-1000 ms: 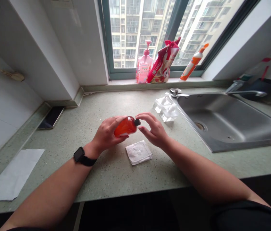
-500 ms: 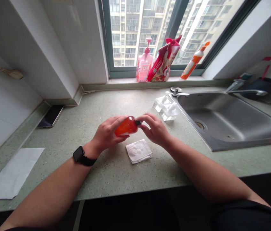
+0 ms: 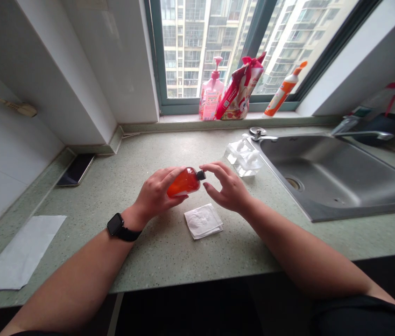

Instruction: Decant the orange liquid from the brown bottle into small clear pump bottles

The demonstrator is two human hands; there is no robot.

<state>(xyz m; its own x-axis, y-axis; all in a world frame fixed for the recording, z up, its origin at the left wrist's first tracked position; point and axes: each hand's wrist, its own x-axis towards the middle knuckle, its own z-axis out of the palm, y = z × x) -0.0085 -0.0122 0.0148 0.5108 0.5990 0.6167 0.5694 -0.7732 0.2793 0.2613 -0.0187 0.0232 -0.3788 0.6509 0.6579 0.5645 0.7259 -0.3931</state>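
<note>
My left hand (image 3: 158, 190) is wrapped round an orange-red bottle (image 3: 186, 181), which lies tilted on its side above the counter with its neck to the right. A black cap (image 3: 201, 175) sits on the bottle's neck. Close to the cap, my right hand (image 3: 227, 186) has thumb and forefinger spread apart, with nothing between them. Just below the bottle, a folded white paper towel (image 3: 203, 221) lies on the counter. Two clear square pump bottles (image 3: 248, 163) are beyond my right hand, partly overlapping in view.
A steel sink (image 3: 344, 172) with a tap (image 3: 369, 134) is set into the counter at right. A phone (image 3: 75, 170) and a white sheet (image 3: 22, 252) lie at left. On the windowsill stand a pink pump bottle (image 3: 211, 95), a red bag (image 3: 241, 88) and an orange-white bottle (image 3: 283, 93).
The fingers of my right hand have opened off the black cap, which now shows fully. My left hand keeps its hold on the bottle.
</note>
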